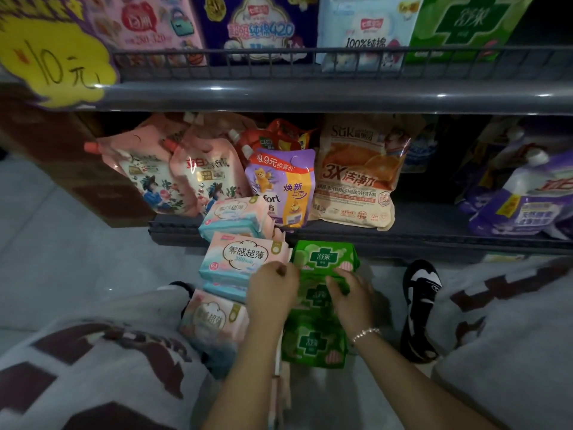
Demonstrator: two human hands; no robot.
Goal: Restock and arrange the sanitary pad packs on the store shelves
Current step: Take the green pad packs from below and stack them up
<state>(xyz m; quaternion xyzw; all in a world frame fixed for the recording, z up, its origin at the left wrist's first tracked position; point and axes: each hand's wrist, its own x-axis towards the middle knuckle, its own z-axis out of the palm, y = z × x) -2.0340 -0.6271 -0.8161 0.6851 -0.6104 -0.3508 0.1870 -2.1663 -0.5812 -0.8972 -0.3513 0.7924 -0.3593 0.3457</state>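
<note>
Several sanitary pad packs lie in two rows on the floor in front of the bottom shelf. The left row is pink-and-blue packs (242,257), the right row green packs (325,256) with a cross logo. My left hand (273,290) reaches between the two rows, fingers curled at the left edge of the middle green pack (316,294). My right hand (352,293), with a bead bracelet at the wrist, curls over that pack's right edge. A third green pack (314,342) lies nearest me. On the upper shelf stand larger pad packs (260,29) behind a wire rail.
The bottom shelf (434,234) holds detergent refill pouches (356,172) and purple bottles (527,197). A yellow price sign (52,63) hangs at upper left. My knees flank the packs, and a black-and-white shoe (418,305) rests on the grey floor at right.
</note>
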